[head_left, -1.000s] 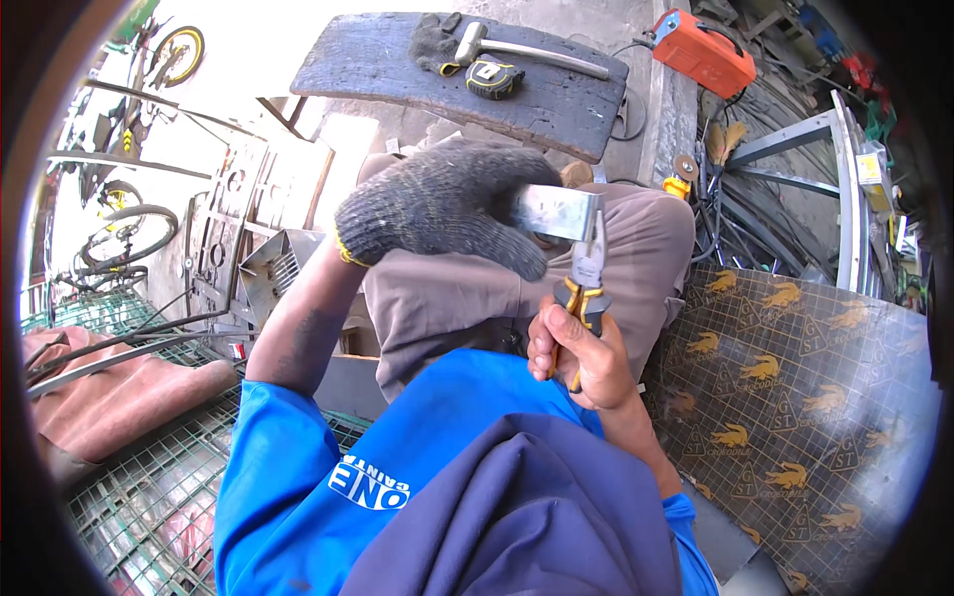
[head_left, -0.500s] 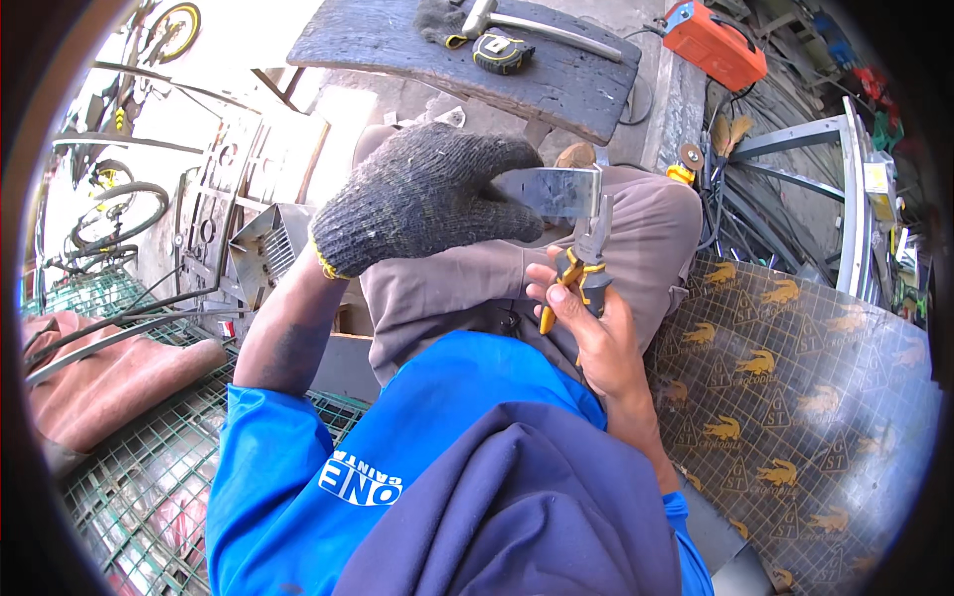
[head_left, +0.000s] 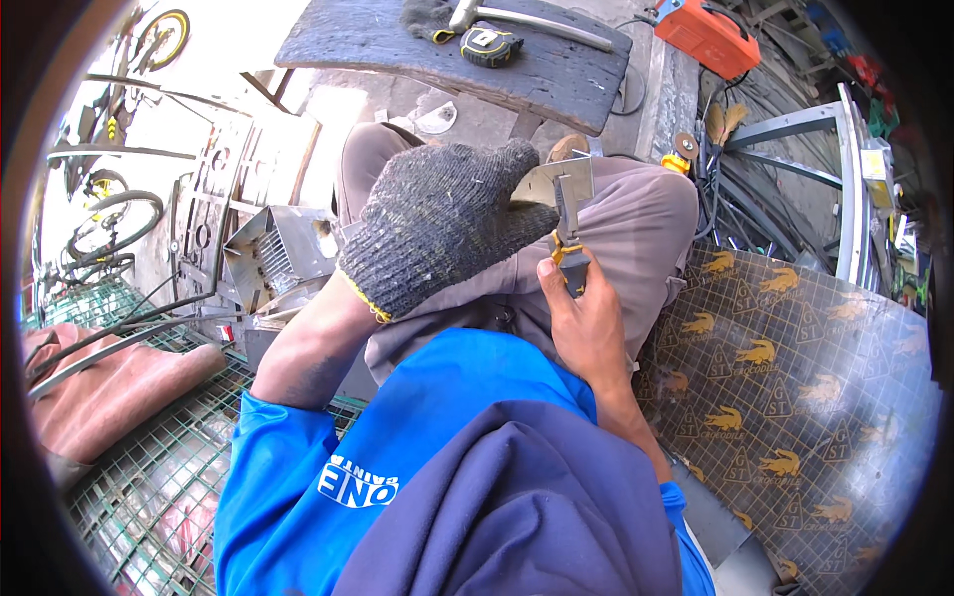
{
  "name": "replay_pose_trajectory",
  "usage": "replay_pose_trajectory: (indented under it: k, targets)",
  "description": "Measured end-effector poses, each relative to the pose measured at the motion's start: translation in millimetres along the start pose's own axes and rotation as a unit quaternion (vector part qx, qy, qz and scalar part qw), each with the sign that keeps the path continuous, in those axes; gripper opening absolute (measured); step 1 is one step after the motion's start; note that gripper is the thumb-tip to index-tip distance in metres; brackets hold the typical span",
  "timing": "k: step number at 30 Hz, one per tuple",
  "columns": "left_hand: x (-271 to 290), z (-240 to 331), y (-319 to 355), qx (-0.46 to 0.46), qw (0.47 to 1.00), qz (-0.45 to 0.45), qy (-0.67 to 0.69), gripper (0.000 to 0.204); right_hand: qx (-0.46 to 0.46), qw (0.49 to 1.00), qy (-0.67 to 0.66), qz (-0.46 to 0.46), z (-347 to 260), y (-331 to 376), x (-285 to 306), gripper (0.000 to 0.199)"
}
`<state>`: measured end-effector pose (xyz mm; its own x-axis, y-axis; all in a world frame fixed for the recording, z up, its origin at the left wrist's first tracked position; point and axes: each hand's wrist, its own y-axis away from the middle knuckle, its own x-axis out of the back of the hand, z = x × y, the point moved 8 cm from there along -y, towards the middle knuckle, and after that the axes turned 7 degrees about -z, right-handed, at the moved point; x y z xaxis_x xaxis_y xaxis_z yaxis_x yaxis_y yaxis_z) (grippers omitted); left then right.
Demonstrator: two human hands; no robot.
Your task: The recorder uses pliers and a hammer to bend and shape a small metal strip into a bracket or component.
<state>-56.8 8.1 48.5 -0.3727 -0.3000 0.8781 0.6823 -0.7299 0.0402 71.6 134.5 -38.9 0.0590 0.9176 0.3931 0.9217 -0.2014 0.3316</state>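
Pliers [head_left: 570, 260], gripped by the right hand [head_left: 594, 326], stand at the metal piece [head_left: 538, 185] pinched in the gloved left hand [head_left: 437, 226], near side of the table [head_left: 556, 84]; white lettering [head_left: 356, 485] marks the blue shirt [head_left: 462, 397].

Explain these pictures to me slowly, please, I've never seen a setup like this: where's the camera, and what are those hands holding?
There's no robot here, just a person working. A wide fisheye camera worn on the head looks down, so you see roughly the wearer's own view, with straight edges bending near the rim. The gloved left hand holds a flat-sided metal piece. The bare right hand holds pliers, their nose at the metal; whether they grip it, I can't tell. Ahead, on a dark wooden bench, lie a hammer, a tape measure and a glove.
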Motion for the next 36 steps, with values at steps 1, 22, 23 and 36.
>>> replay_pose_trajectory:
  k: [1, 22, 23, 36]
  targets:
    - [0, 1, 0, -0.001, 1.0, 0.005, -0.011, 0.04, -0.007, 1.0, 0.005, -0.004, 2, -1, -1, 0.052]
    - [-30, -21, 1, -0.157, 0.976, -0.062, 0.136, 0.041, -0.014, 0.998, 0.05, -0.034, 10, -15, 16, 0.037]
    - [-41, -31, -2, -0.072, 0.964, -0.138, 0.215, 0.041, -0.009, 0.998, 0.052, -0.035, 10, -15, 17, 0.038]
    - [-77, -31, 1, 0.107, 0.834, -0.275, 0.467, 0.03, -0.01, 0.995, 0.058, -0.081, 17, -16, 15, 0.036]
